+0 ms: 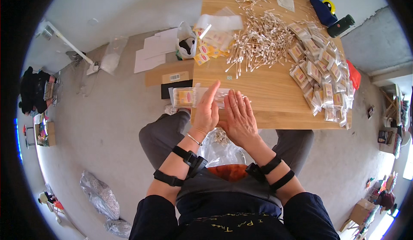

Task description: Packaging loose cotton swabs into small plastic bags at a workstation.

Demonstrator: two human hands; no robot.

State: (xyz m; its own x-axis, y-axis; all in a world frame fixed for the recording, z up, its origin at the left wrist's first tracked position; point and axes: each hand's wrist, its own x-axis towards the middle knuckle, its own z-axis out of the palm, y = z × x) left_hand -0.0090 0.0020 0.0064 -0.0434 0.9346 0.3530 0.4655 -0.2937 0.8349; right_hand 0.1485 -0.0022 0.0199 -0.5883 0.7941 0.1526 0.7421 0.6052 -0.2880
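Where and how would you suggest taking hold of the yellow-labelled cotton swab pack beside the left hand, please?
I'd pinch the swab pack by its flat, filled left end, coming from the left, thumb above and fingers below: that end appears to jut past the table, while the left hand crowds its right.

Yellow lettering (221, 229) crosses the front of the worker's dark shirt (262, 228). Loose yellow cards (201, 59) on the left of the wooden table (275, 94) bear red oval emblems; a similar yellow label shows through the clear pack of cotton swabs (177, 98) below them. Labels also appear on the bagged packs (314, 71) heaped at right, their print too small for me to read. A barcode label (174, 77) marks the cardboard box (155, 78).
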